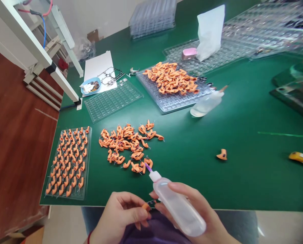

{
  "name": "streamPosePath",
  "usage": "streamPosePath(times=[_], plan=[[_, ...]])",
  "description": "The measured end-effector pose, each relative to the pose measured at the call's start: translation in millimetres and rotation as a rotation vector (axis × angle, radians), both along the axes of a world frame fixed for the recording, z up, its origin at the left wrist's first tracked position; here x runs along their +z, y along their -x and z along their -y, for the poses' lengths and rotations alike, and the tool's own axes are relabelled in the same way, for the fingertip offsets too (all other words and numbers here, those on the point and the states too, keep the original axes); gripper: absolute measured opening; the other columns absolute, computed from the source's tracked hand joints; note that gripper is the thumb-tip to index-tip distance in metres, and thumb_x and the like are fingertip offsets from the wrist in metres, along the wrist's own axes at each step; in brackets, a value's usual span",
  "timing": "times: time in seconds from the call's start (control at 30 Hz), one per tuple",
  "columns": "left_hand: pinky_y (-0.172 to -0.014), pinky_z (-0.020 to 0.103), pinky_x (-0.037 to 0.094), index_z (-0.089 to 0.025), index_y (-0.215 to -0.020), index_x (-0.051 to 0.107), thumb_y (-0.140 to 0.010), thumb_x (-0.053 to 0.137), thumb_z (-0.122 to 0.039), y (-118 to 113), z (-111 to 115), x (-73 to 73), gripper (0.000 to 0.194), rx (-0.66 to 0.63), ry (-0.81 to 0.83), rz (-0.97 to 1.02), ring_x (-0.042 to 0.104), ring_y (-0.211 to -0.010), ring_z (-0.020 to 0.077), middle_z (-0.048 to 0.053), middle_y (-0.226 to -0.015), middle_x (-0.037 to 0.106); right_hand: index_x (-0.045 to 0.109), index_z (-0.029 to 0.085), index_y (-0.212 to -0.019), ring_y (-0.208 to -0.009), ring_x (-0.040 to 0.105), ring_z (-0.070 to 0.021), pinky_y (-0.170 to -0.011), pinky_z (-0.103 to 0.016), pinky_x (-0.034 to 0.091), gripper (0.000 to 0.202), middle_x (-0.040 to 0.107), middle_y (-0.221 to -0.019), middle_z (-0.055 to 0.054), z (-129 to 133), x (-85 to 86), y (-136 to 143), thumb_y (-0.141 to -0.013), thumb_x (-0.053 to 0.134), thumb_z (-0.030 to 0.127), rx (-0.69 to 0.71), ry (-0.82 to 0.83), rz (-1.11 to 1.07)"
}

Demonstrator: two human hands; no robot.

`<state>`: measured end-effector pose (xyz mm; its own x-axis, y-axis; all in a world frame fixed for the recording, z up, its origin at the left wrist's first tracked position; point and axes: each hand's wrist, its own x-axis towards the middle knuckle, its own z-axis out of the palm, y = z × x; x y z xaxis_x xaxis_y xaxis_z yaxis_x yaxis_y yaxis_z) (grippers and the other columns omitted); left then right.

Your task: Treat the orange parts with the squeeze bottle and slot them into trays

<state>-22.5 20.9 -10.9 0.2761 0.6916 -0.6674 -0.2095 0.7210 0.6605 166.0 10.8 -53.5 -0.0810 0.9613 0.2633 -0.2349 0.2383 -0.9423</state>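
At the table's near edge, my left hand pinches a small curved orange plastic part between thumb and fingers. My right hand is closed around a translucent squeeze bottle, whose purple needle tip points up and left. Between the hands, a small dark piece shows near the right fingertips; whether they grip it I cannot tell. Just beyond the bottle tip lies a loose pile of orange parts with thin wires. One single orange part rests by itself to the right.
On the left, a plastic tray carries rows of orange parts. Farther back are a flat plastic tray, a tray heaped with orange parts, a second bottle, and a blue dish. A yellow-and-white tool lies at right.
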Motion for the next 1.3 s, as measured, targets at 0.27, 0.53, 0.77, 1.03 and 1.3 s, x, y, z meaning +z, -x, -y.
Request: streamPosePath(times=[0.27, 0.53, 0.77, 1.03, 1.3], plan=[[-0.047, 0.017, 0.04, -0.012, -0.075, 0.077, -0.059, 0.091, -0.049, -4.6, 4.0, 4.2, 0.043, 0.016, -0.007, -0.001, 0.06, -0.052, 0.0081, 0.004, -0.064, 0.069, 0.055, 0.039, -0.134, -0.086, 0.077, -0.016, -0.075, -0.019, 0.062, 0.045, 0.073, -0.107, -0.003, -0.9, -3.5, -2.5, -0.095, 0.069, 0.024, 0.037, 0.049, -0.017], [-0.047, 0.017, 0.039, -0.012, -0.075, 0.076, -0.06, 0.092, -0.045, -9.8, 7.7, 3.0, 0.039, 0.032, 0.014, 0.045, 0.061, -0.052, 0.0086, 0.004, -0.065, 0.069, 0.057, 0.04, -0.132, -0.078, 0.078, -0.0168, -0.07, -0.021, 0.064, 0.042, 0.075, -0.102, -0.003, 1.7, 2.0, -5.3, -0.095, 0.07, 0.026, 0.07, 0.095, -0.075], [-0.047, 0.018, 0.039, -0.012, -0.072, 0.074, -0.057, 0.093, -0.044, -12.6, 9.0, 3.6, 0.04, 0.052, 0.085, 0.119, 0.061, -0.051, 0.0092, 0.004, -0.062, 0.069, 0.056, 0.04, -0.133, -0.079, 0.078, -0.0169, -0.072, -0.022, 0.063, 0.043, 0.076, -0.103, -0.003, 3.9, 0.1, -4.1, -0.095, 0.069, 0.024, 0.103, 0.116, -0.126], [-0.049, 0.018, 0.041, -0.011, -0.072, 0.073, -0.057, 0.093, -0.044, -15.9, 9.7, 3.7, 0.041, 0.058, 0.052, 0.123, 0.063, -0.053, 0.0097, 0.004, -0.064, 0.07, 0.059, 0.038, -0.127, -0.072, 0.077, -0.017, -0.067, -0.024, 0.064, 0.038, 0.075, -0.095, -0.001, 9.4, 4.0, 0.3, -0.093, 0.072, 0.029, 0.059, 0.2, -0.159], [-0.05, 0.019, 0.043, -0.011, -0.073, 0.073, -0.056, 0.094, -0.045, -19.5, 9.7, 2.8, 0.043, 0.062, 0.016, 0.095, 0.061, -0.053, 0.0095, 0.003, -0.06, 0.068, 0.057, 0.036, -0.123, -0.067, 0.077, -0.0175, -0.065, -0.025, 0.066, 0.033, 0.077, -0.092, -0.002, 17.0, 23.3, 10.8, -0.093, 0.07, 0.041, -0.01, 0.346, -0.191]])
